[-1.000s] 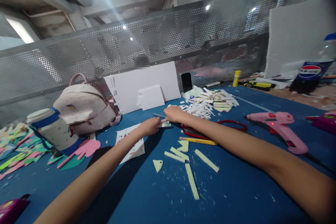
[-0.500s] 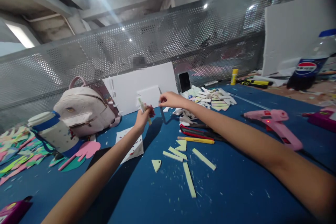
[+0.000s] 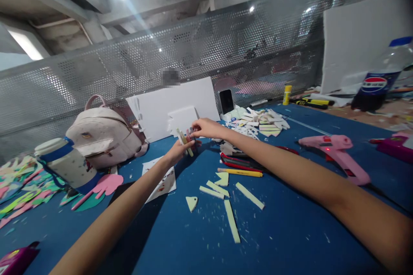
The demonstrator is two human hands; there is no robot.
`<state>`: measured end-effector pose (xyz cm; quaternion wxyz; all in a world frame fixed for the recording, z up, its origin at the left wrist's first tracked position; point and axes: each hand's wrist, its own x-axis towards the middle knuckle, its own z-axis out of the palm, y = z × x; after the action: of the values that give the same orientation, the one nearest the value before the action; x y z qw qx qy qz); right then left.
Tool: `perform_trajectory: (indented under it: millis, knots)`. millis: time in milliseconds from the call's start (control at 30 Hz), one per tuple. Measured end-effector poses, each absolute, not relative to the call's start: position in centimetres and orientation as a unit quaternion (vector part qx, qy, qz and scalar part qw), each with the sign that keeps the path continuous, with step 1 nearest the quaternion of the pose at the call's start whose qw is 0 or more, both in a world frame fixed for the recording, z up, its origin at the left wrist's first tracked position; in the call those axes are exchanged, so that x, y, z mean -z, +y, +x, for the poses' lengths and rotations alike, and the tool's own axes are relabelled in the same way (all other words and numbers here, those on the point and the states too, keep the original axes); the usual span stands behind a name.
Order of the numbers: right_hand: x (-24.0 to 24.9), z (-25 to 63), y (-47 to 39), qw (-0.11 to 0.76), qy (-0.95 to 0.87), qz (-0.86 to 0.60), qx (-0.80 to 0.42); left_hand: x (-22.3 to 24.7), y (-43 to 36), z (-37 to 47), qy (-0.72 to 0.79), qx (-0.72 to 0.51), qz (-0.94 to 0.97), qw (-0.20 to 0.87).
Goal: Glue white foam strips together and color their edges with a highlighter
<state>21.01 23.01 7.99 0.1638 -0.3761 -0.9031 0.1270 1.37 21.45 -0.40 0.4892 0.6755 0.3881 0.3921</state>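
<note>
My left hand [image 3: 180, 149] is closed on a pale yellow-green foam piece [image 3: 183, 137], held upright above the blue table [image 3: 180, 232]. My right hand [image 3: 204, 128] meets it from the right, its fingertips pinched beside the foam. Whatever sits between those fingertips is too small to make out. Behind both hands a small white board [image 3: 185, 116] leans on a larger white board [image 3: 200, 94]. Several pale green strips [image 3: 232, 221] and a small triangular piece [image 3: 191, 203] lie on the table in front of the hands.
A backpack [image 3: 103, 133] and a bottle [image 3: 66, 163] stand at the left. Under my right forearm are cutters [image 3: 238, 162] and a yellow pen [image 3: 241, 172]. White scraps [image 3: 271, 120] lie behind it. At the right are a pink glue gun [image 3: 338, 150] and a cola bottle [image 3: 376, 84].
My left hand has moved right with the foam piece, and my right hand has shifted slightly left and down. They now meet. The thin grey thing below my right fingertips no longer shows there.
</note>
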Motion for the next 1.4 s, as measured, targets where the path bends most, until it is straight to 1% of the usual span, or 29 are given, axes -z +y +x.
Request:
perform_trajectory:
  millis: [100,200,433,533,700,867,967,1100,1167,1233,1300,1400]
  knots:
    - [-7.9,20.9,22.9,0.160,-0.907,-0.365,-0.133,0.6,21.6,1.3,0.414,-0.346,0.705,0.461]
    - [-7.9,20.8,22.8,0.164,-0.908,-0.360,-0.137,1.0,22.0,1.4,0.460,-0.320,0.722,0.406]
    - [-8.1,21.3,23.1,0.236,-0.880,-0.398,-0.106,0.5,22.8,0.6,0.562,-0.273,0.748,0.224]
    - [-8.1,21.4,23.2,0.252,-0.876,-0.398,-0.105,0.1,22.4,0.3,0.566,-0.224,0.777,0.158]
    - [-8.0,21.2,23.0,0.248,-0.882,-0.381,-0.125,-0.2,21.2,0.8,0.553,-0.155,0.815,0.077]
    - [-7.8,20.9,22.4,0.241,-0.888,-0.368,-0.132,-1.6,18.9,0.3,0.540,-0.154,0.827,0.018]
    - [-8.2,20.7,21.7,0.237,-0.894,-0.357,-0.128,-2.9,16.4,-0.5,0.522,-0.169,0.836,0.016]
    - [-10.1,20.9,19.7,0.212,-0.915,-0.317,-0.130,-4.0,11.5,-1.7,0.489,-0.187,0.850,0.061]
    - [-11.1,21.2,18.2,0.171,-0.935,-0.275,-0.145,-3.8,8.8,-2.2,0.473,-0.184,0.855,0.108]
    - [-11.5,21.6,16.5,0.112,-0.955,-0.223,-0.159,-3.2,6.5,-2.6,0.459,-0.167,0.857,0.162]
    - [-11.1,21.9,15.0,0.046,-0.970,-0.178,-0.158,-2.3,4.8,-2.9,0.450,-0.156,0.856,0.200]
    - [-9.6,22.3,13.4,-0.040,-0.981,-0.139,-0.131,-1.4,3.8,-2.9,0.452,-0.153,0.849,0.224]
